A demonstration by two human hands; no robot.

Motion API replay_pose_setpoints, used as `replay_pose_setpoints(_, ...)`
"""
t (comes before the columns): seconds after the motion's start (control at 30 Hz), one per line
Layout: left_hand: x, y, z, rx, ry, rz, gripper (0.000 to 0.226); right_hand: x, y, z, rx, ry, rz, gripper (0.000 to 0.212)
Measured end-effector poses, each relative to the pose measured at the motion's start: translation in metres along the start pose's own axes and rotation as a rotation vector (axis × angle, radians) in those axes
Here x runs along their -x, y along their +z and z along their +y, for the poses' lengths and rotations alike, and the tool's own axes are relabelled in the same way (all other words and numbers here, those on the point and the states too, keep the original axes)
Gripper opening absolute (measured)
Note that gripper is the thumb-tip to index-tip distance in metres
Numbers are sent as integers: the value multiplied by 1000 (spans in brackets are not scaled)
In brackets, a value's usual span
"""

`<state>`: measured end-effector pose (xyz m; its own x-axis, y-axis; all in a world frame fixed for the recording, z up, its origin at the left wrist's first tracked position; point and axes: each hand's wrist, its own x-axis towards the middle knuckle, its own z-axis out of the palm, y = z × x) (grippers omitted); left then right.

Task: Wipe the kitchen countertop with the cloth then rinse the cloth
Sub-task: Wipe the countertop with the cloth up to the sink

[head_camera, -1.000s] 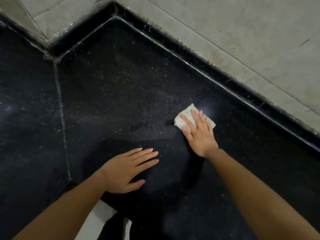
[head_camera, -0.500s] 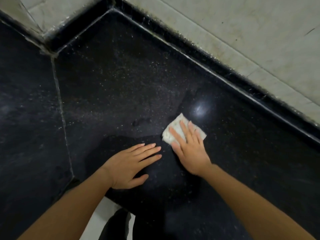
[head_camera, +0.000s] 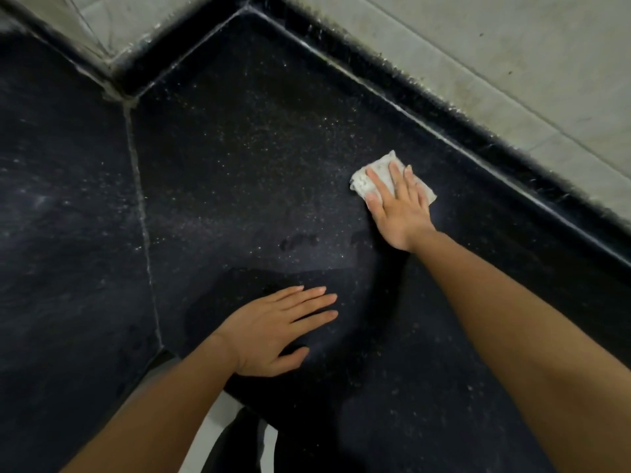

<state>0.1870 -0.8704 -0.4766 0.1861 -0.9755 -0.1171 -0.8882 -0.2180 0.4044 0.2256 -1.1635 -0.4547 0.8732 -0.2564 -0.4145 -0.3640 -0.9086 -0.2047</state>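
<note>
A view looking down on a black speckled stone countertop in a kitchen corner. The right hand lies flat on a small folded white cloth, fingers straight and close together, pressing it against the stone rather than pinching it. The cloth's corners show beyond the fingertips and at the far side of the hand.

Half a second ago the cloth sat just beside the left hand's fingertips. Now the right arm has reached out and pushed it away from the person, so it lies well apart from the left hand and near the raised black edge along the pale tiled wall.

The left hand has stayed where it was, palm down on the countertop near its front edge, fingers straight and slightly spread, holding nothing.

A pale grout seam runs between two slabs to the left. Fine pale dust speckles the middle of the stone, and a few dark smudges lie between the hands. A strip of light floor shows below the front edge.
</note>
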Motion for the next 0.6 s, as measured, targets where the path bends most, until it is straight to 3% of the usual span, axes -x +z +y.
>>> replay_pose_setpoints(0.17,-1,1,0,-28,3,9,59,4,9,-13,-37,-8,28,53)
replay_pose_setpoints(0.5,0,2,1,-106,19,10,53,118,51,-4,187,-444,-129,51)
replay_pose_setpoints(0.6,8,3,0,-77,11,47,51,117,41,14,192,-386,-146,45)
